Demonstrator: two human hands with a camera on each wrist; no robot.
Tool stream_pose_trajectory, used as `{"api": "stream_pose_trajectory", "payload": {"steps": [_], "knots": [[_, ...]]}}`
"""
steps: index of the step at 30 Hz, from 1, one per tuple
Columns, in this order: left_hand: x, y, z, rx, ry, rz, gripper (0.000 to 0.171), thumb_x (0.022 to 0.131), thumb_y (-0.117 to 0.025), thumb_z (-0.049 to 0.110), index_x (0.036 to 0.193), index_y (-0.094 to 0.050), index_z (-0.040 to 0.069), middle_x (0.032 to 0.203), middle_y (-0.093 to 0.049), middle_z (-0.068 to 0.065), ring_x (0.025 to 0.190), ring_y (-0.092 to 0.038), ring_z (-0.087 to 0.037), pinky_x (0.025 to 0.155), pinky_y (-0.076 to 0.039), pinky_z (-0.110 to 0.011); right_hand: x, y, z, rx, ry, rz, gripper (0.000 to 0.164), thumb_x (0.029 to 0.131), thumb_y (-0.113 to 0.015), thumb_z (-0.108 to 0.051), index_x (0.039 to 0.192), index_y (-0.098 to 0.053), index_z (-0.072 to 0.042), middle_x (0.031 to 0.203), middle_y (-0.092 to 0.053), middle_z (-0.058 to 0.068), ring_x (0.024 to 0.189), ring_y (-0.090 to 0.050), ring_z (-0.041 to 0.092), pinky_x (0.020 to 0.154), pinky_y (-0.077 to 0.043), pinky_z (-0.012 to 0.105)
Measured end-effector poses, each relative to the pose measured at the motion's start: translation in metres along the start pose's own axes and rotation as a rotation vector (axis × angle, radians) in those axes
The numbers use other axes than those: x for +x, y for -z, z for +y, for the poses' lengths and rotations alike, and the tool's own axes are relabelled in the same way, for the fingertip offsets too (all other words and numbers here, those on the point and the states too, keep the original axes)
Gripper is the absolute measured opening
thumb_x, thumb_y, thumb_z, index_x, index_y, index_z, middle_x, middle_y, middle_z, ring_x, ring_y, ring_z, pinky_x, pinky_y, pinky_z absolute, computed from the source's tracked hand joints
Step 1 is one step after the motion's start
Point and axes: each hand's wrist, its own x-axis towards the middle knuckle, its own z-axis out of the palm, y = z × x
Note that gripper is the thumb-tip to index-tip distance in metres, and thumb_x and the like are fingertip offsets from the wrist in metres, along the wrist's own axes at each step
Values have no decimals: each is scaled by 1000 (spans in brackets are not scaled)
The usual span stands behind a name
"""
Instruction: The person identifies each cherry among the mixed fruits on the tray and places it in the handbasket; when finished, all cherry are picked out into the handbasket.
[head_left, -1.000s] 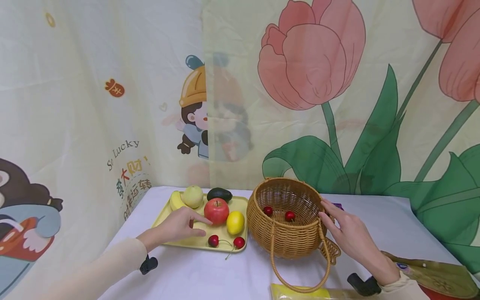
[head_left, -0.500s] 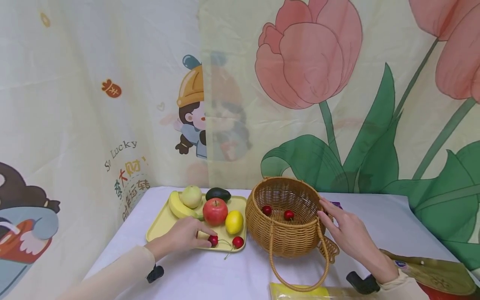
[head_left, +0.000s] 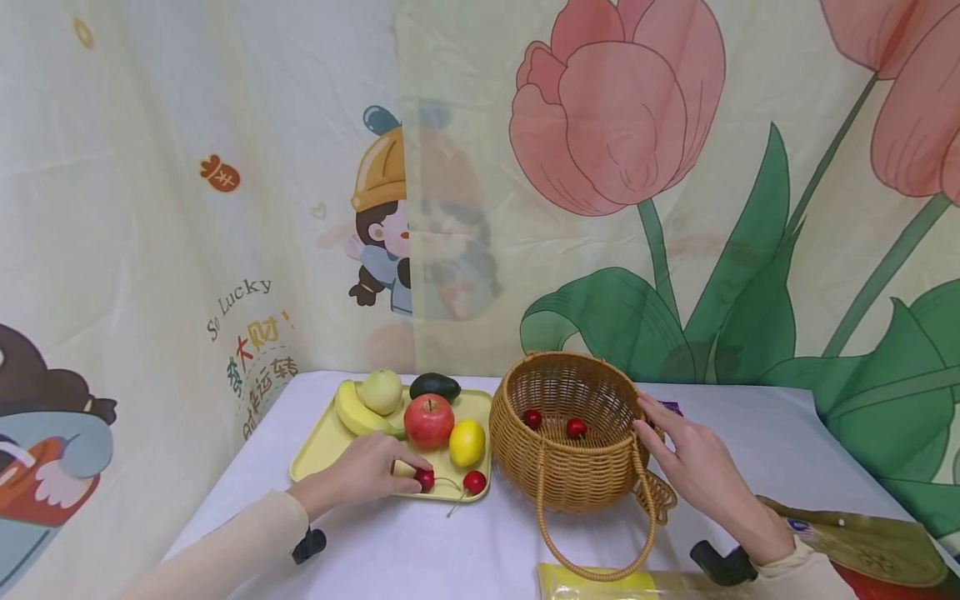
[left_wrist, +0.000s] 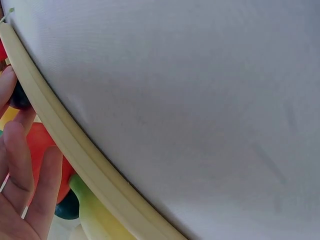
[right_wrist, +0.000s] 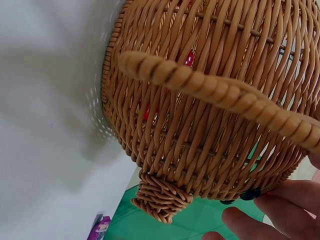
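A cloth curtain (head_left: 615,125) with big pink tulips is hung behind the white table (head_left: 405,542). On the table, a brown wicker basket (head_left: 581,479) is set just beside a yellow tray (head_left: 322,446). The basket's handle (head_left: 594,575) is let down at the front.

The basket's rim is touched by the right hand (head_left: 693,458), and its grip is spread and loose. The left hand (head_left: 363,471) is held at the tray's front edge. Its grip is closed in a pinch on the left cherry (head_left: 425,481), which is at the edge of the tray.

A banana (head_left: 358,410) is laid on the tray, with a red apple (head_left: 429,421) placed to its right. A round, pale green fruit (head_left: 380,392) and a dark, oval fruit (head_left: 435,386) are set behind them. A lemon (head_left: 467,443) is put near the basket.

The right cherry (head_left: 474,482) is left in the tray's front corner, and a thin stem (head_left: 457,506) is hung over the edge. Two more red cherries (head_left: 576,428) can be seen inside the basket.
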Motion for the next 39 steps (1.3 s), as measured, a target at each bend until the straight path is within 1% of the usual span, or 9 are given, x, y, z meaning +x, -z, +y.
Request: {"api": "stream_pose_trajectory", "payload": {"steps": [6, 14, 20, 24, 28, 33, 35, 38, 39], "knots": [[0, 0, 0, 7, 8, -4, 26, 77, -77, 32, 103, -74, 33, 59, -56, 16, 48, -40, -2, 47, -32, -18, 0, 0, 0, 1, 3, 2, 56, 100, -41, -41, 141, -43, -3, 143, -46, 19, 121, -51, 44, 94, -42, 61], [-1, 3, 2, -12, 10, -18, 26, 77, -78, 30, 102, -74, 31, 63, -60, 17, 48, -41, -3, 46, -32, -19, 0, 0, -1, 0, -3, -3, 56, 100, -40, -41, 141, -43, -3, 143, -45, 19, 122, -51, 43, 94, -42, 60], [-2, 7, 3, -12, 10, -32, 26, 77, -77, 31, 103, -74, 32, 59, -57, 15, 47, -41, -3, 46, -32, -19, 1, 1, -2, 1, -3, 0, 56, 100, -40, -41, 141, -43, -3, 143, -45, 19, 122, -50, 44, 94, -42, 61], [-3, 13, 2, -15, 20, -36, 26, 78, -76, 32, 104, -73, 31, 53, -53, 12, 43, -39, -5, 43, -29, -19, 0, 1, -2, 1, -8, -6, 56, 100, -40, -41, 141, -43, -4, 144, -45, 19, 123, -50, 44, 94, -41, 61], [-5, 25, 2, 10, 26, -35, 26, 79, -75, 32, 105, -73, 31, 48, -47, 7, 40, -36, -6, 41, -26, -19, 0, 2, -3, 4, -1, -3, 55, 100, -40, -40, 141, -43, -3, 143, -45, 19, 123, -50, 44, 94, -41, 61], [-5, 47, 6, 79, 21, -28, 28, 77, -77, 33, 105, -73, 32, 51, -50, 9, 44, -35, -5, 44, -28, -19, 1, 2, -2, 1, 5, -1, 55, 100, -40, -40, 141, -43, -3, 143, -45, 20, 122, -50, 45, 94, -41, 61], [-3, 57, 8, 98, 19, -31, 28, 77, -78, 33, 104, -74, 32, 60, -57, 14, 46, -36, -5, 45, -30, -19, 1, 2, -2, 0, 3, 0, 55, 100, -40, -41, 140, -43, -3, 143, -45, 20, 122, -50, 44, 94, -42, 61], [3, 71, 13, 124, 0, -32, 27, 76, -78, 34, 103, -74, 33, 68, -62, 18, 47, -39, -5, 46, -32, -19, 1, 2, -2, -1, 1, -1, 55, 100, -40, -40, 140, -44, -2, 143, -45, 20, 122, -50, 44, 94, -42, 61], [5, 76, 15, 125, -9, -32, 27, 76, -78, 33, 103, -74, 32, 75, -64, 19, 49, -40, -5, 46, -34, -19, 1, 1, -2, -1, 0, 0, 55, 100, -41, -40, 140, -44, -2, 143, -45, 20, 122, -51, 44, 94, -42, 61]]}}
